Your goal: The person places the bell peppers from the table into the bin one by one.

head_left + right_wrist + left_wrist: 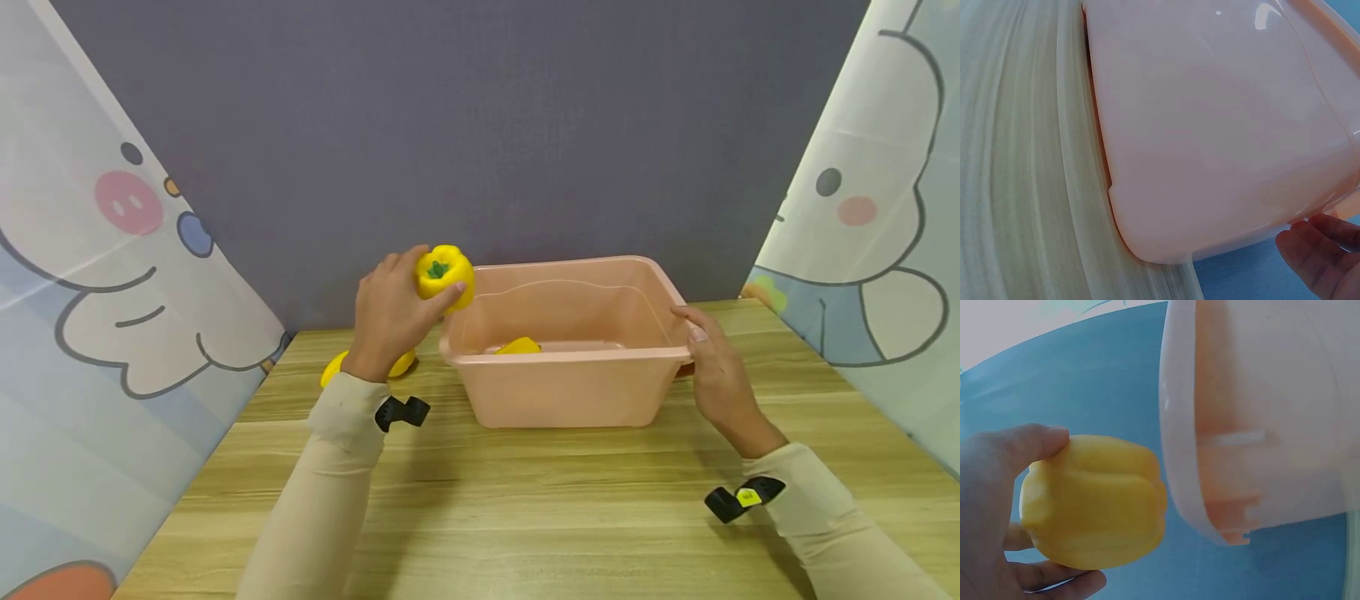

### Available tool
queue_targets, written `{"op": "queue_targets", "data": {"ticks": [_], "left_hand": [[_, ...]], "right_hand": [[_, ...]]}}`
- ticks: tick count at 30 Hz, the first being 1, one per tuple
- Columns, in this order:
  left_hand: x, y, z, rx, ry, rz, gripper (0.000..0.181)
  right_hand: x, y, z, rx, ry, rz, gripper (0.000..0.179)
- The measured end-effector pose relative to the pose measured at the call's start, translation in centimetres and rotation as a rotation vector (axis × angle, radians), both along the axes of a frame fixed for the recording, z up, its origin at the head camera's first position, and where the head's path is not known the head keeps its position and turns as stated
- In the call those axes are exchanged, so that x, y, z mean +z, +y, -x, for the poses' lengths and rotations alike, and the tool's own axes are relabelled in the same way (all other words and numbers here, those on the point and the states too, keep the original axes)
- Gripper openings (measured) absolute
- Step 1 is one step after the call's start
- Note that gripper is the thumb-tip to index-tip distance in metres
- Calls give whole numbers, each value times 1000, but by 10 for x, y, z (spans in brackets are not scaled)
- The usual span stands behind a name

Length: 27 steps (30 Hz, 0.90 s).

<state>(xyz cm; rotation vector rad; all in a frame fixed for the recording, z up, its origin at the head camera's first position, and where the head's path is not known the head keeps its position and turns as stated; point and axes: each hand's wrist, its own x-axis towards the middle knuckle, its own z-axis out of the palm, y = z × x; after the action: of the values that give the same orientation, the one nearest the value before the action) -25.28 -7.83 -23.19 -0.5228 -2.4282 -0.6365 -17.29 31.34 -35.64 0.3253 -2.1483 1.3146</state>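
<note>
My left hand grips a yellow bell pepper with a green stem, held up beside the left end of a pink plastic bin. In the left wrist view the pepper sits between thumb and fingers, a small gap from the bin's rim. At the bin's right end, my right hand holds the rim. The right wrist view has its fingertips up against the bin's outer side, under the rim. Inside the bin lies a yellow piece, mostly hidden by the front wall.
Yellow items lie on the wooden table behind my left wrist, partly covered by it. A dark grey panel rises behind the bin. Cartoon-printed sheets slope in on both sides.
</note>
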Motion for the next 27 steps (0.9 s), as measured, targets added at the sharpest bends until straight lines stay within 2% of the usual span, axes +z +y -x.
{"op": "queue_targets", "data": {"ticks": [6,20,27], "left_hand": [[0,12,2,-25,-46,-9,70],[6,30,7,-48,-50,13,71],[12,37,11,-78,-108,25,71]], "right_hand": [[0,1,0,-8,0,-8,45],[0,-1,0,-22,-12,-21,44],[1,1,-1,-3,-12,-17,44]]}}
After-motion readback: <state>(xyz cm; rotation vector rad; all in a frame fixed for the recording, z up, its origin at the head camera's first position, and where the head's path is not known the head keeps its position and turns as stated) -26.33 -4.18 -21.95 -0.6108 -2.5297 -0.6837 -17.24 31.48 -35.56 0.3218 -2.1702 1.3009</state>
